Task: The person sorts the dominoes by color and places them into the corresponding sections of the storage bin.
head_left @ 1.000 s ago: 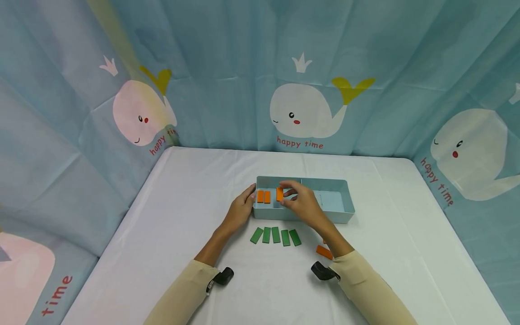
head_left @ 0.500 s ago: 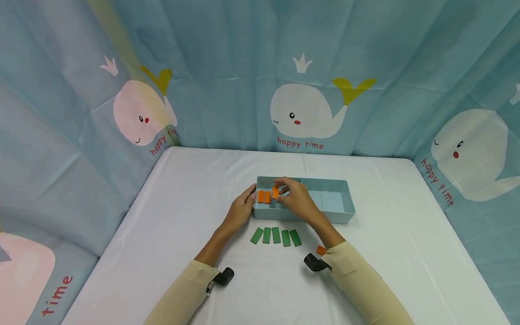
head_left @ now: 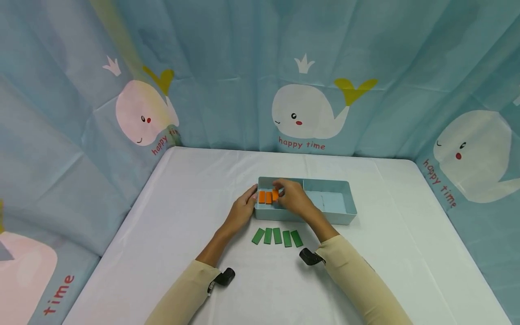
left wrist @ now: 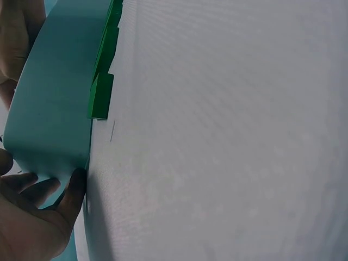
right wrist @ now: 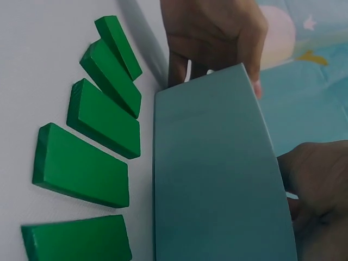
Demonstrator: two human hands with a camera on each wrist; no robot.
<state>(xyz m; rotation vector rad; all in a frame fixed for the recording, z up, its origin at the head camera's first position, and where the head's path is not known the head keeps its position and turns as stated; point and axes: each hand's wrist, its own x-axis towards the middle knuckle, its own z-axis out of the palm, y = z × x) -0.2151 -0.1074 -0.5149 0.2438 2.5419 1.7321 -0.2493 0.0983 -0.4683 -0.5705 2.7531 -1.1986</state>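
A pale blue-green box with a divider lies lengthwise on the table. My left hand presses its extended fingers against the box's left end, thumb close to the rim. Inside the left compartment, two orange rectangular blocks lie side by side at the left. My right hand reaches over the front wall and pinches a third orange block, slightly tilted, right beside those two. The box wall hides the pinched block in the right wrist view.
Several green blocks lie in a fanned row on the white table, just before the box's front wall. The right compartment shows a bare floor. A patterned curtain hangs behind the table.
My right hand has moved left inside the box, bringing its orange block up beside the other two. The right forearm now covers the orange blocks seen on the table earlier. My left hand has stayed put.
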